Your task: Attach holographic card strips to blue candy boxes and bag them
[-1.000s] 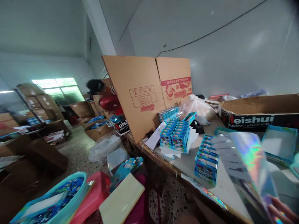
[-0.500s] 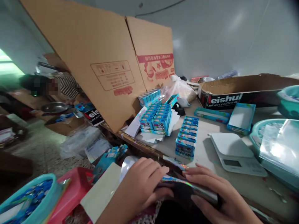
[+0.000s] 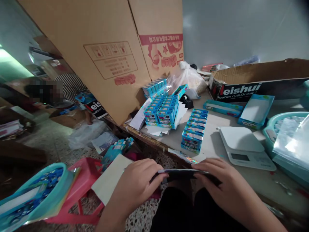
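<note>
Between my two hands is a thin flat dark piece with a pale edge (image 3: 180,174), seen almost edge-on above my lap; its kind is not clear. My left hand (image 3: 138,182) pinches its left end between thumb and fingers. Its right end is gripped the same way by my right hand (image 3: 220,178). Just beyond, on the table, stands a row of small blue boxes (image 3: 193,130) in a tray. A shiny holographic strip (image 3: 190,160) lies at the table's edge, near my right fingertips.
A larger group of blue boxes (image 3: 161,111) sits by a tall cardboard carton (image 3: 108,35). On the right are a white scale (image 3: 241,143) and a teal basin (image 3: 270,129). At lower left, a red stool (image 3: 84,175) stands beside a teal tub (image 3: 60,183). Another person is far left.
The held piece has turned from showing its shiny, rainbow-coloured surface to nearly edge-on. Both hands keep their grip. The view has shifted, so the table things appear higher.
</note>
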`<state>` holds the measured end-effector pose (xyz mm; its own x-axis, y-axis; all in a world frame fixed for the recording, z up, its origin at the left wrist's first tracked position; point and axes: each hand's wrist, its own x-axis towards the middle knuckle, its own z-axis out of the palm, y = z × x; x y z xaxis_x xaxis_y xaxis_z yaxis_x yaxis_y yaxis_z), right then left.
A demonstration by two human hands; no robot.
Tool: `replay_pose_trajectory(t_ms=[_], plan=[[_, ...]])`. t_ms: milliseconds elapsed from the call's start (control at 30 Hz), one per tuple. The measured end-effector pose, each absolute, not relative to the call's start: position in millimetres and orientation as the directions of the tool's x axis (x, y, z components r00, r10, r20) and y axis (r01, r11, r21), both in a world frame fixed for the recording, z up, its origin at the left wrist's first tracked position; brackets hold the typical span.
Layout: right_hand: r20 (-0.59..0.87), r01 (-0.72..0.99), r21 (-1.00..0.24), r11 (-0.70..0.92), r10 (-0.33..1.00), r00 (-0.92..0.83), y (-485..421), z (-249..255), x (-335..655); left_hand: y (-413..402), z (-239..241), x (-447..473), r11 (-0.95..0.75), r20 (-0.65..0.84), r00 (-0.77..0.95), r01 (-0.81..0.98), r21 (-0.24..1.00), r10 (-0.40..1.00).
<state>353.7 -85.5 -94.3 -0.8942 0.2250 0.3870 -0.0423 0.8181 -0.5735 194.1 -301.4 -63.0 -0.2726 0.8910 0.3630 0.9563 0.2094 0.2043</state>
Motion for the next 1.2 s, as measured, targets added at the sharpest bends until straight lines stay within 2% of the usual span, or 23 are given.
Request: replay_pose_trajectory(t_ms=[100, 167, 267, 467, 667, 833, 933, 1000, 1100, 1200], plan=[[0.378, -0.064, -0.400, 0.914, 0.101, -0.920, -93, -90, 351, -300, -74, 194, 0.143, 0.369, -0.187, 0.979, 0.142, 0.910], [0.371, -0.089, -0.361, 0.928, 0.055, -0.927, -103, -90, 345, -298, -79, 196, 0.091, 0.393, -0.139, 0.986, 0.137, 0.909], [0.393, -0.111, -0.349, 0.931, 0.038, -0.919, -115, -94, 335, -296, -83, 201, 0.080, 0.504, -0.111, 0.993, 0.084, 0.857], [0.428, -0.073, -0.408, 0.910, 0.120, -0.896, -127, -90, 325, -293, -100, 213, 0.268, 0.683, -0.225, 0.962, 0.045, 0.694], [0.404, -0.023, -0.521, 0.853, 0.223, -0.887, -130, -86, 331, -307, -109, 207, 0.224, 0.673, -0.085, 0.967, -0.123, 0.735], [0.398, 0.004, -0.571, 0.821, 0.282, -0.873, -130, -84, 333, -318, -114, 203, 0.134, 0.681, 0.027, 0.974, -0.182, 0.732], [0.427, 0.066, -0.613, 0.787, 0.401, -0.810, -116, -83, 334, -322, -117, 202, 0.002, 0.675, 0.051, 0.997, -0.078, 0.736], [0.456, 0.149, -0.638, 0.756, 0.527, -0.717, -99, -85, 339, -322, -120, 200, -0.075, 0.684, -0.007, 0.993, 0.090, 0.729], [0.483, 0.334, -0.642, 0.690, 0.702, -0.523, -69, -90, 357, -322, -126, 200, -0.037, 0.700, -0.319, 0.896, 0.442, 0.640], [0.499, 0.496, -0.571, 0.654, 0.756, -0.423, -47, -101, 381, -318, -128, 201, 0.084, 0.532, -0.718, 0.627, 0.775, 0.449]])
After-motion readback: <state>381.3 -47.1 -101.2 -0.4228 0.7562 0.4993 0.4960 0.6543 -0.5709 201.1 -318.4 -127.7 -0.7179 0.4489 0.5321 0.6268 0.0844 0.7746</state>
